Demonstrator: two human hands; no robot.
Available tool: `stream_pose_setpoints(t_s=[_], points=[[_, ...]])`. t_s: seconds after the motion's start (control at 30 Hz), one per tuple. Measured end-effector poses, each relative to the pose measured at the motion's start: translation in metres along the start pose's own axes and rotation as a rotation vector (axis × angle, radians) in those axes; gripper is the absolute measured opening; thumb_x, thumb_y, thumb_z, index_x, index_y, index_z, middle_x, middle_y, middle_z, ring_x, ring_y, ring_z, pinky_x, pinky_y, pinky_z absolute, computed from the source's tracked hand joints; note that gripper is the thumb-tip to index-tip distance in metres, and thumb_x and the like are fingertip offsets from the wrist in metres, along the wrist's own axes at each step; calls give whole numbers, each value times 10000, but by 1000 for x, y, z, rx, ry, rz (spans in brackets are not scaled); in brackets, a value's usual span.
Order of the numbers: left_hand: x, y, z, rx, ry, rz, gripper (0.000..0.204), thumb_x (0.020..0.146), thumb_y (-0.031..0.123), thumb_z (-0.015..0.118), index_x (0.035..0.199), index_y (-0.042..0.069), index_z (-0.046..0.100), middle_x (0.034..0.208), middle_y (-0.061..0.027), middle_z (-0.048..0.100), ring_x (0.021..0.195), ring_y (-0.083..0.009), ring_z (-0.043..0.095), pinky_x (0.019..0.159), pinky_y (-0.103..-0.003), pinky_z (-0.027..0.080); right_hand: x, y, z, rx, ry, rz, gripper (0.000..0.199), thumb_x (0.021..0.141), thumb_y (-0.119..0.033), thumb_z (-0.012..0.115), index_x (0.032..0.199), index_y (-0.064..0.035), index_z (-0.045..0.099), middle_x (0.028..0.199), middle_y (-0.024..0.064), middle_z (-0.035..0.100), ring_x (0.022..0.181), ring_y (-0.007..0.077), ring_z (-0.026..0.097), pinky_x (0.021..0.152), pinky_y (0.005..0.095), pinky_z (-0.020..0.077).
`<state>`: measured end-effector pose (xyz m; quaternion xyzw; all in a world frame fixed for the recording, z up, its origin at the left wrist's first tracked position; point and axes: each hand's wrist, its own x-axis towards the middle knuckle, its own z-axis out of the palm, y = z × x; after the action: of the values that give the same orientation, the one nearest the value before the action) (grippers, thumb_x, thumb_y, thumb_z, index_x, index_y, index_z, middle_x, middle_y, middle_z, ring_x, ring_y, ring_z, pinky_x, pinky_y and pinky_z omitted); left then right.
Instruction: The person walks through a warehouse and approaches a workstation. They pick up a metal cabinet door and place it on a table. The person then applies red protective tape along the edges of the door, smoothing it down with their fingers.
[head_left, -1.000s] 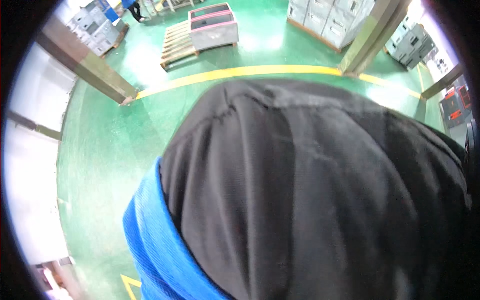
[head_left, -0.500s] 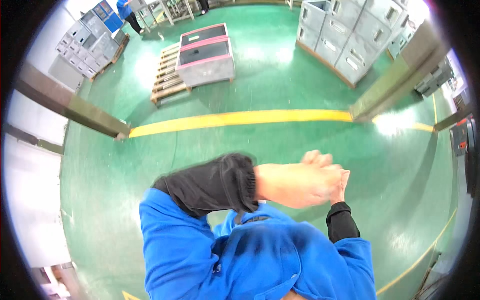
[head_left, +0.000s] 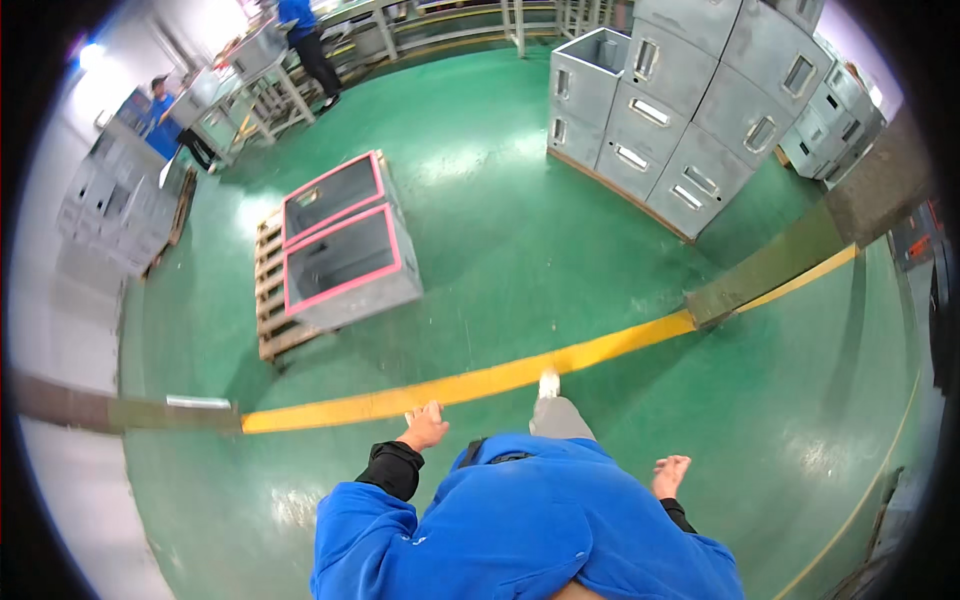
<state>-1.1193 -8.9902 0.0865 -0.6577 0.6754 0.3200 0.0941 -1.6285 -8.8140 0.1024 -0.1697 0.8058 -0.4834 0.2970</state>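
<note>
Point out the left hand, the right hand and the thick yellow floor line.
Left hand (head_left: 427, 428): head view, back of the hand.
Right hand (head_left: 671, 477): head view, middle of the hand.
Yellow floor line (head_left: 480, 383): head view, middle of its painted band.

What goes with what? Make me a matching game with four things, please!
1. bare left hand
2. long yellow floor stripe
3. pink-rimmed grey boxes
4. grey cloth trouser leg

A. ending in a whitish shoe
B. on a slatted wooden pallet
C. with a black cloth cuff at the wrist
D. crossing shiny green floor

Right pairs: 1-C, 2-D, 3-B, 4-A
</note>
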Motion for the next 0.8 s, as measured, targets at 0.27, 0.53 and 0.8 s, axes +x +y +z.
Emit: stream_pose_setpoints(t_s=[0.27, 0.53, 0.8], points=[[255, 25, -176, -261, 324, -321, 404, 768, 309, 598, 1111, 131, 480, 1047, -126, 614, 1078, -356, 529, 900, -508, 338, 245, -107, 227, -6, 48, -205, 227, 915, -160, 395, 1087, -13, 408, 991, 102, 476, 878, 211, 470, 799, 361, 410], [446, 19, -258, -526, 317, -263, 478, 753, 331, 613, 1149, 92, 493, 1044, -143, 618, 1068, -369, 524, 885, -529, 339, 406, -452, 589, 56, -507, -600, 126, 901, -175, 429, 932, -73, 362, 785, 54, 493, 697, 155, 478, 675, 313, 435], [654, -51, -342, -177, 328, -685, 407, 751, 336, 605, 1088, 128, 509, 1026, -175, 616, 979, -418, 562, 840, -547, 398, 493, -533, 807, 136, -767, -294, 132, 927, -183, 409, 926, -57, 369, 804, 68, 530, 724, 146, 508, 671, 283, 446]])
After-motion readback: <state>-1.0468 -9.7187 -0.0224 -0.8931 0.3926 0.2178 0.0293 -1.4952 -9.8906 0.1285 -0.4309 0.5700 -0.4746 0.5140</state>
